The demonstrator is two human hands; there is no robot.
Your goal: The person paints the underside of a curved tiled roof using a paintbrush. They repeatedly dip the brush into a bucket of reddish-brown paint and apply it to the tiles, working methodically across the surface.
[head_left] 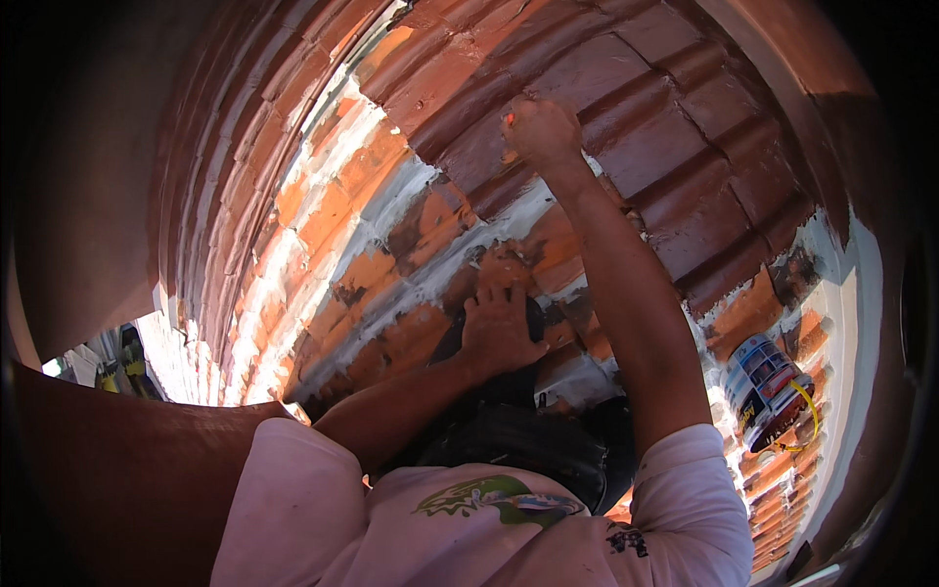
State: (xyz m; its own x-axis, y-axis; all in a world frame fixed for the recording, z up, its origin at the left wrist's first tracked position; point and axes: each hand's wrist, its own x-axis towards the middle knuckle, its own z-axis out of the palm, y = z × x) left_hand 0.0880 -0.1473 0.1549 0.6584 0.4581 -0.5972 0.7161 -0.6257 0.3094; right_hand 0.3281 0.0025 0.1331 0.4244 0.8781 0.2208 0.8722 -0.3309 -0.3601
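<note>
My right hand is closed on a paintbrush, reaching over the dark red painted roof tiles. Only a bit of the brush's orange handle shows past my fingers; its bristles are mostly hidden. With fingers spread, my left hand rests on my dark-clad knee, near the bare orange tiles. Those tiles carry whitish, worn streaks and border the glossy red area. To the right, a paint bucket with a yellow handle leans on the sloping roof, reddish-brown paint around its rim.
A reddish-brown wall rises at the left, and a brown ledge lies below it. White-coated edging curves along the right side of the roof. Objects at the far left are too small to tell.
</note>
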